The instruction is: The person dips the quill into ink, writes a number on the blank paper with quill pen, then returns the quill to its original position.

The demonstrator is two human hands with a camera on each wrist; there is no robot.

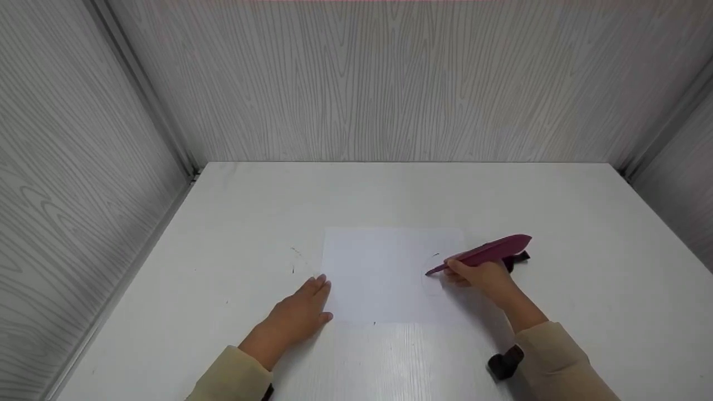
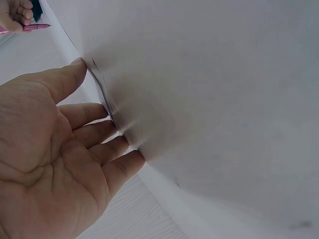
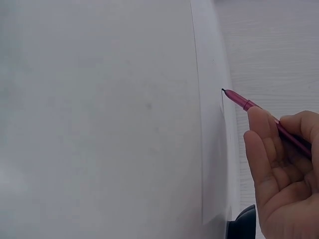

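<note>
A white sheet of paper lies on the white table. My left hand rests at the sheet's left edge, its fingers fairly straight and the thumb apart, as the left wrist view also shows. My right hand pinches a magenta feather-shaped pen over the right part of the sheet, with the plume slanting up to the right. In the right wrist view the pen's dark tip is right at the paper. A faint curved line and a short dark stroke show beside the tip.
Small dark marks dot the table left of the sheet. A black object is beside my right sleeve, and another dark piece shows behind the right hand. A grey wood-grain panel rises at the back, with more at both sides.
</note>
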